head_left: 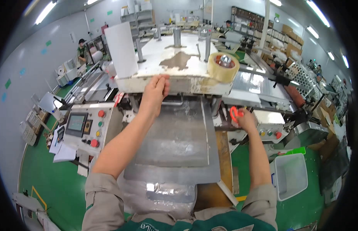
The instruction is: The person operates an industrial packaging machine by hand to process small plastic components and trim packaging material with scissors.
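My left hand (155, 90) grips the front edge of a worn white machine top (163, 82), fingers curled over its lip. My right hand (245, 120) is lower on the right side of the machine, closed around the handle of a pair of red scissors (236, 114). A roll of clear tape (223, 67) stands on the right front corner of the white top. Below the top lies a grey metal plate (175, 142) sloping toward me, between my forearms.
A control panel (84, 129) with a small screen and coloured buttons sits at the left. A second button box (269, 127) is by my right hand. A white plastic bin (290, 175) stands on the green floor at the right. Other people work at the back.
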A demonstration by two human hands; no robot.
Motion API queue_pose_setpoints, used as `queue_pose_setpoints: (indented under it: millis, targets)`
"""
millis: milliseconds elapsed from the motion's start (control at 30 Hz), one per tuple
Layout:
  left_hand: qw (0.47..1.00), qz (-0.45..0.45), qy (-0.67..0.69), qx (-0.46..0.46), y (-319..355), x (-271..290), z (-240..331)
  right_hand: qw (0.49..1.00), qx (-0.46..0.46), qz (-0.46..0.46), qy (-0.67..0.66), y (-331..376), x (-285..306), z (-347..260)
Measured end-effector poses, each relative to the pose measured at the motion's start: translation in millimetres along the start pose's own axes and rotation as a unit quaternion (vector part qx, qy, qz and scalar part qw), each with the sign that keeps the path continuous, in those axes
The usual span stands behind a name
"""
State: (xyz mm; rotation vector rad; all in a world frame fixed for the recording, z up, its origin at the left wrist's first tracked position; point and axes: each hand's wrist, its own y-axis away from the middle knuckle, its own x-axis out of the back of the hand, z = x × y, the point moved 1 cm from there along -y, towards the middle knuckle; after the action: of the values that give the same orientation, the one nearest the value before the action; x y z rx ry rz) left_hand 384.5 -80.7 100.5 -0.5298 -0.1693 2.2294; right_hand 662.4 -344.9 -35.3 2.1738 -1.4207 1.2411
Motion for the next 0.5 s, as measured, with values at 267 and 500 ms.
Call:
queue_pose_setpoints:
  millis: [267,500]
  targets:
    - [0.980,0.061,-0.174,-0.079,-27,-36,-5,0.797,-0.126,-0.116,-0.580,99,33,4]
    - [0.979,-0.022,-0.142,-0.143,-77,-72,-26,0.712,-0.052,-0.157,-0.682,190,35,-32]
